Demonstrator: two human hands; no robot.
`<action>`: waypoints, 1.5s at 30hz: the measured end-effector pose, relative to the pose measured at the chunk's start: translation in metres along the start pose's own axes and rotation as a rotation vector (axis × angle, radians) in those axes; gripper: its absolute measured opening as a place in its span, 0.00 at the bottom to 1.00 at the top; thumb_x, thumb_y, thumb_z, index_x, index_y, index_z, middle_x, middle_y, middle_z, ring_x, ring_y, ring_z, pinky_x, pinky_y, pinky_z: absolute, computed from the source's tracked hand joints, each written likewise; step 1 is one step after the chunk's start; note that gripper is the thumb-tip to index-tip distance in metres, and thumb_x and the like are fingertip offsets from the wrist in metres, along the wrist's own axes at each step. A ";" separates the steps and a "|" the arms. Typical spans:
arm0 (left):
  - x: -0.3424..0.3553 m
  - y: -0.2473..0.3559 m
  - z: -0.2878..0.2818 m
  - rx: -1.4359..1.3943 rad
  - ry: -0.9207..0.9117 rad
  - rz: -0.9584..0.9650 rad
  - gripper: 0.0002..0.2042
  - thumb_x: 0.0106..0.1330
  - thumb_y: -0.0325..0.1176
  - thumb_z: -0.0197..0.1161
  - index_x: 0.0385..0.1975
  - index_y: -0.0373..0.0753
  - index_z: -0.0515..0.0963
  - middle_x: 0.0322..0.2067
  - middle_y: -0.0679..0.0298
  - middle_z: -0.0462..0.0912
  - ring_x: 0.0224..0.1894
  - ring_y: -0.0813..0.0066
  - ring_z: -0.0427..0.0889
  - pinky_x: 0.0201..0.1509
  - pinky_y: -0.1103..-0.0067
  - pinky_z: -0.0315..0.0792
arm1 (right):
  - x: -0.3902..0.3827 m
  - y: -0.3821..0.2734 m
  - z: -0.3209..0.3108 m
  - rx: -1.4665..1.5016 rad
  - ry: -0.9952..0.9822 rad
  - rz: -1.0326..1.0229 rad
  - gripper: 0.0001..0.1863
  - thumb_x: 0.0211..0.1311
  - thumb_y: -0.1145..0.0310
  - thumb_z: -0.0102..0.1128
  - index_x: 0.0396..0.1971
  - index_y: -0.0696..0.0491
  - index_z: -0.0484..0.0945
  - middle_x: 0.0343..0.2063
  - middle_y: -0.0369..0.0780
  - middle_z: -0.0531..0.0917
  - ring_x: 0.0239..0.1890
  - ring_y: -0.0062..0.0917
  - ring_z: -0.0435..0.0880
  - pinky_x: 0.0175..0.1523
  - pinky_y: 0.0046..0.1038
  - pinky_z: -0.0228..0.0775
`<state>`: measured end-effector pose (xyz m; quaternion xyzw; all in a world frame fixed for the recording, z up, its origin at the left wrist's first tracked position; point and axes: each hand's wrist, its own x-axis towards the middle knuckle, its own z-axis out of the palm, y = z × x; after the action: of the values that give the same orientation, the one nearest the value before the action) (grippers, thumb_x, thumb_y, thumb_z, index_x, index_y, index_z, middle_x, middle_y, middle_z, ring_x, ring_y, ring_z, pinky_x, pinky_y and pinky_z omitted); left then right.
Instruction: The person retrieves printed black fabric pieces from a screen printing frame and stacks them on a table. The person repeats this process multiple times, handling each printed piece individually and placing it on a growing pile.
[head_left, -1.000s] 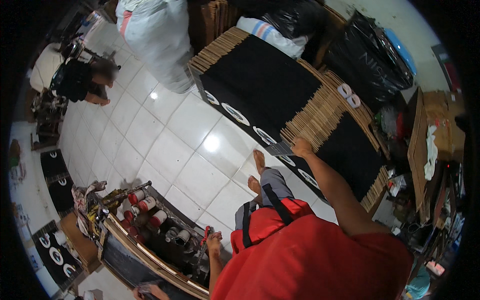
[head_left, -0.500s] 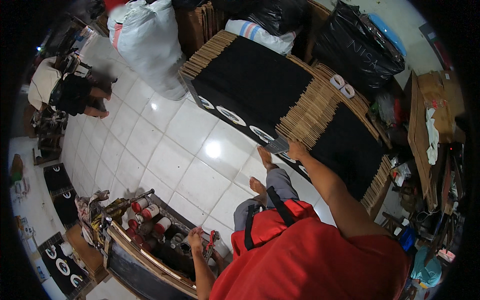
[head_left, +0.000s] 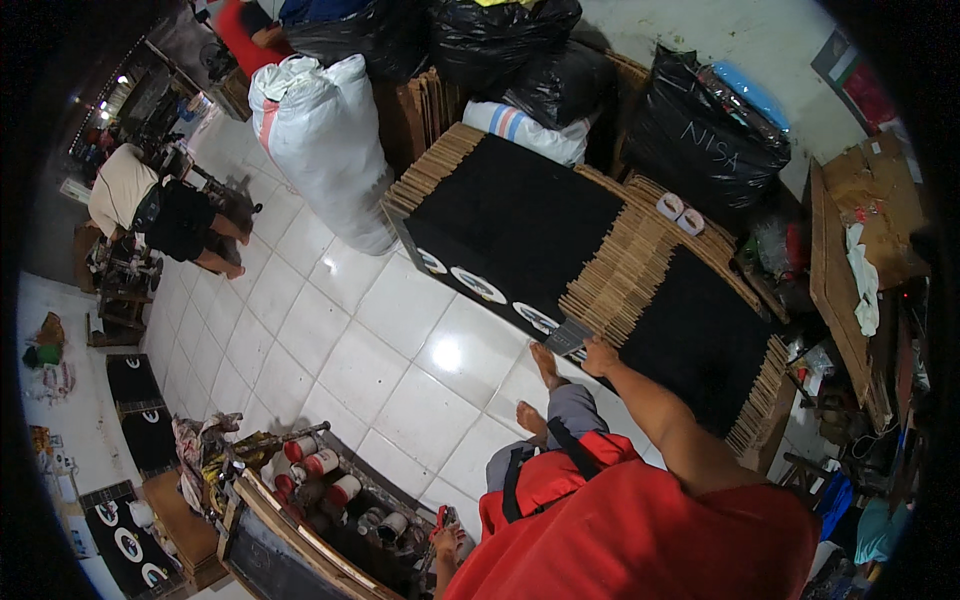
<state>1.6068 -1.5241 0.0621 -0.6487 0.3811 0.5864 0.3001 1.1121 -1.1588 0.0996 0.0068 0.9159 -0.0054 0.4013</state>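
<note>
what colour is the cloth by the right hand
Mostly black cloth, best seen in the head view.

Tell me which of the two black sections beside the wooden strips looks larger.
The left black section, left of the wooden strips. The right black section, across the strips and near the right hand, looks smaller.

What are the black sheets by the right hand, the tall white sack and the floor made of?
Black sheets: probably cloth, matte, because they hardly shine. White sack: likely woven plastic, slightly glossy, with stiff creases. Floor: apparently glazed tile, with straight joints and bright reflections.
</note>
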 end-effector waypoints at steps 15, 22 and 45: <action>-0.036 0.125 0.070 -0.023 0.011 0.265 0.08 0.57 0.36 0.59 0.34 0.42 0.76 0.26 0.68 0.79 0.31 0.73 0.79 0.38 0.72 0.65 | -0.068 0.053 0.031 0.020 -0.025 -0.068 0.29 0.43 0.64 0.55 0.50 0.58 0.69 0.51 0.53 0.71 0.54 0.43 0.71 0.57 0.36 0.65; -0.052 0.086 0.088 -0.013 0.044 0.203 0.10 0.57 0.37 0.60 0.35 0.39 0.76 0.25 0.66 0.79 0.29 0.72 0.79 0.37 0.71 0.66 | -0.056 0.079 0.053 0.048 -0.153 -0.139 0.32 0.41 0.58 0.60 0.48 0.61 0.72 0.47 0.53 0.75 0.52 0.41 0.73 0.56 0.33 0.66; -0.122 -0.095 0.257 0.316 0.169 0.334 0.16 0.58 0.41 0.58 0.39 0.34 0.76 0.29 0.62 0.81 0.30 0.72 0.77 0.34 0.75 0.70 | 0.037 0.101 0.008 -0.214 -0.243 -0.493 0.22 0.41 0.60 0.65 0.38 0.57 0.79 0.37 0.49 0.81 0.41 0.38 0.80 0.45 0.33 0.71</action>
<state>1.5483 -1.2412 0.1434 -0.5684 0.5937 0.5047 0.2639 1.0948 -1.0575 0.0669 -0.2590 0.8306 -0.0071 0.4929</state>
